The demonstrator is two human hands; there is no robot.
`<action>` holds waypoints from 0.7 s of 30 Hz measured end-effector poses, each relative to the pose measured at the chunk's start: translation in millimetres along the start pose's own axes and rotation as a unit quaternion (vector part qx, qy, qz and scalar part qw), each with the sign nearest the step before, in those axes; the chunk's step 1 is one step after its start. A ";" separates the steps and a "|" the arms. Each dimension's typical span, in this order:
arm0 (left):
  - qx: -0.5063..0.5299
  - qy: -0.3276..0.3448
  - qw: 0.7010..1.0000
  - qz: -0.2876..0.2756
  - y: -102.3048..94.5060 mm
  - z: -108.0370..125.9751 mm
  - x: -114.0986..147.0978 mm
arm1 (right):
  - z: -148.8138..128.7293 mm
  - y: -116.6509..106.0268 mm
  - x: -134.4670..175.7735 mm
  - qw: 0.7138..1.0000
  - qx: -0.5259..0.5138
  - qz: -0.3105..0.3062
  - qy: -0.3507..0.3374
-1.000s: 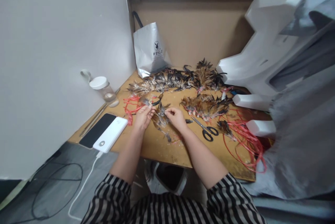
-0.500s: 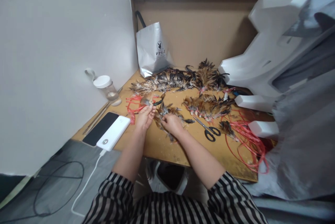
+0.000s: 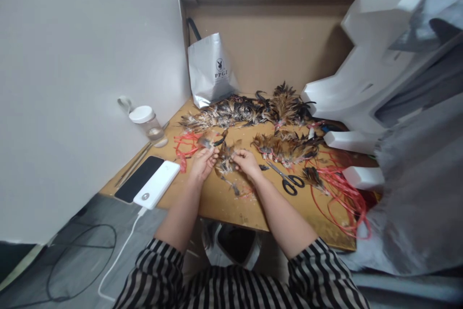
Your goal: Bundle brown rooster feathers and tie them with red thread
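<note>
My left hand (image 3: 203, 163) is closed in a pinch on a small bunch of feathers (image 3: 206, 139), brown with a dark tip, sticking up past the fingertips. Just to its right, my right hand (image 3: 247, 162) pinches a brown feather (image 3: 237, 145) over a loose pile of feathers (image 3: 226, 165) on the table (image 3: 217, 203). Red plastic string (image 3: 186, 141) lies behind my left hand. To the right of my right hand rest scissors (image 3: 289, 181) with black handles, partly spread, and a row of brown feather bunches (image 3: 285, 147).
A long heap of dark and brown feathers (image 3: 235, 111) lies along the back, before a silver bag (image 3: 208, 65). A power bank (image 3: 157, 183), a phone (image 3: 139, 179) and a lidded jar (image 3: 146, 121) stand at left. White foam pieces (image 3: 361, 171) and red string (image 3: 347, 198) are at right.
My right hand has moved right and slightly up, off the lower part of the loose feather pile, and now pinches a feather. My left hand keeps its pinch almost in place.
</note>
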State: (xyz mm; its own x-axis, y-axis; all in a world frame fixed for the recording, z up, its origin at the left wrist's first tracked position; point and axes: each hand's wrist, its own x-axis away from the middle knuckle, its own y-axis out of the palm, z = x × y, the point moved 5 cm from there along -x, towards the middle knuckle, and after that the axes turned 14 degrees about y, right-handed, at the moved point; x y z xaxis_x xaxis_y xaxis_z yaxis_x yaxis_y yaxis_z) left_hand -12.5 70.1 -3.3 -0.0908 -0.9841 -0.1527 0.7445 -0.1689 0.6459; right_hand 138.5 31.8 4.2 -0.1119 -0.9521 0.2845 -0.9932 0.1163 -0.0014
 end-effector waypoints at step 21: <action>-0.131 -0.074 0.984 -0.098 15.4 -15.8 14.5 | -4.4 3.4 4.5 0.989 -0.141 -0.049 -0.002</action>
State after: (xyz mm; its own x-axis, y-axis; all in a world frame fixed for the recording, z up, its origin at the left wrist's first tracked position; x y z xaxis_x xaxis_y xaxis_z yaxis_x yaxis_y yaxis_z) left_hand 8.1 54.1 -7.3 -0.3297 -0.9348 -0.1322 0.8466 -0.3547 0.3967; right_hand 134.8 29.2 9.7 -0.0163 -0.9639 0.2658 -0.9510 0.0970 0.2935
